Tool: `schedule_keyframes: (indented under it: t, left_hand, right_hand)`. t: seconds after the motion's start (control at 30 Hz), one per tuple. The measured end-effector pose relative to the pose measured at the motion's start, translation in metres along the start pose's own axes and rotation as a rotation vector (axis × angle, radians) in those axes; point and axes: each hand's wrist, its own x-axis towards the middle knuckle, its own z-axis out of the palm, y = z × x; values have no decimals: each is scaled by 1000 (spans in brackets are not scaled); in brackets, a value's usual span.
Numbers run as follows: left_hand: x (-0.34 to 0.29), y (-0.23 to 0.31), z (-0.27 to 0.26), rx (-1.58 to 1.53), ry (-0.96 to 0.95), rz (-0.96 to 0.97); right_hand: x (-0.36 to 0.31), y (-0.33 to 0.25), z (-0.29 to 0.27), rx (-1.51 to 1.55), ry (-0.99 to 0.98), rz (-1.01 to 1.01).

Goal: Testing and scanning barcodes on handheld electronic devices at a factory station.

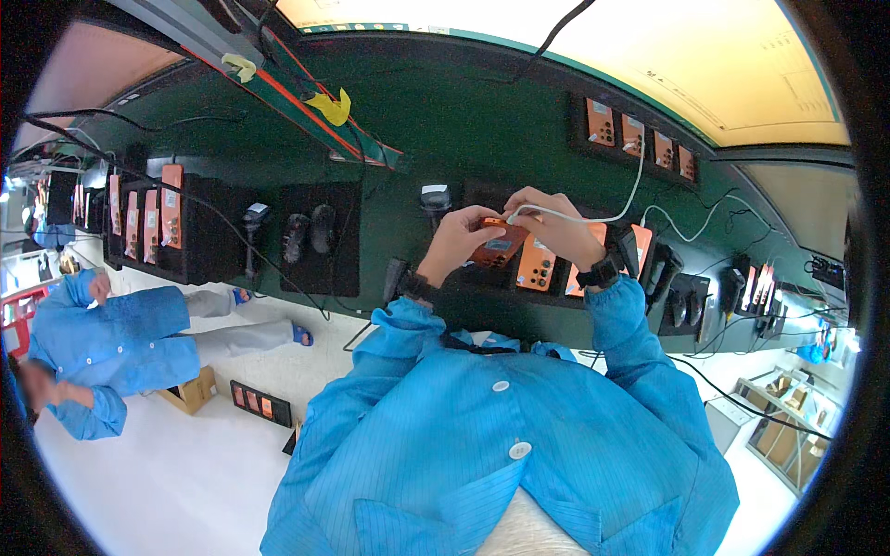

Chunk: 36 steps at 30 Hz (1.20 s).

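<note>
My left hand [457, 243] is closed round an orange phone [498, 248], tilted, its back with dark round camera lenses toward me. The fingers of my right hand [563, 229] pinch the end of a white charging cable [577, 220] at the phone's upper edge. Whether the plug sits inside the port is hidden by the fingers. Just under my hands, another orange phone [535, 267] lies in a black tray [482, 278], with more orange phones beside it, partly covered by my right wrist. Each of my wrists wears a black band.
A black tray of orange phones [600, 123] stands at the back right below a bright monitor [705, 65]. A handheld scanner [434, 200] and a computer mouse [323, 229] lie left of my hands. Cables cross the green bench [389, 204]. A person in blue [130, 324] is at far left.
</note>
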Motion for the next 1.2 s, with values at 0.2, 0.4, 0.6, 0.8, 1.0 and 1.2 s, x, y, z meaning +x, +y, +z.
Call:
schedule_keyframes:
  t: [0.2,0.4,0.6,0.8,1.0,1.2]
  left_hand:
    - [-4,-1,1,-42,57,-7]
    - [9,-19,3,-123,68,-7]
    - [68,-29,-1,260,288,212]
    - [35,-24,43,276,440,237]
    - [-55,-69,191,77,308,96]
    - [-131,-137,387,229,-228,113]
  right_hand:
    - [5,1,1,-15,-65,13]
    - [-9,32,22,271,171,157]
    - [-92,55,43,207,361,372]
    - [-191,77,70,98,263,296]
    - [-293,98,65,-62,-47,321]
    - [-464,151,29,55,115,463]
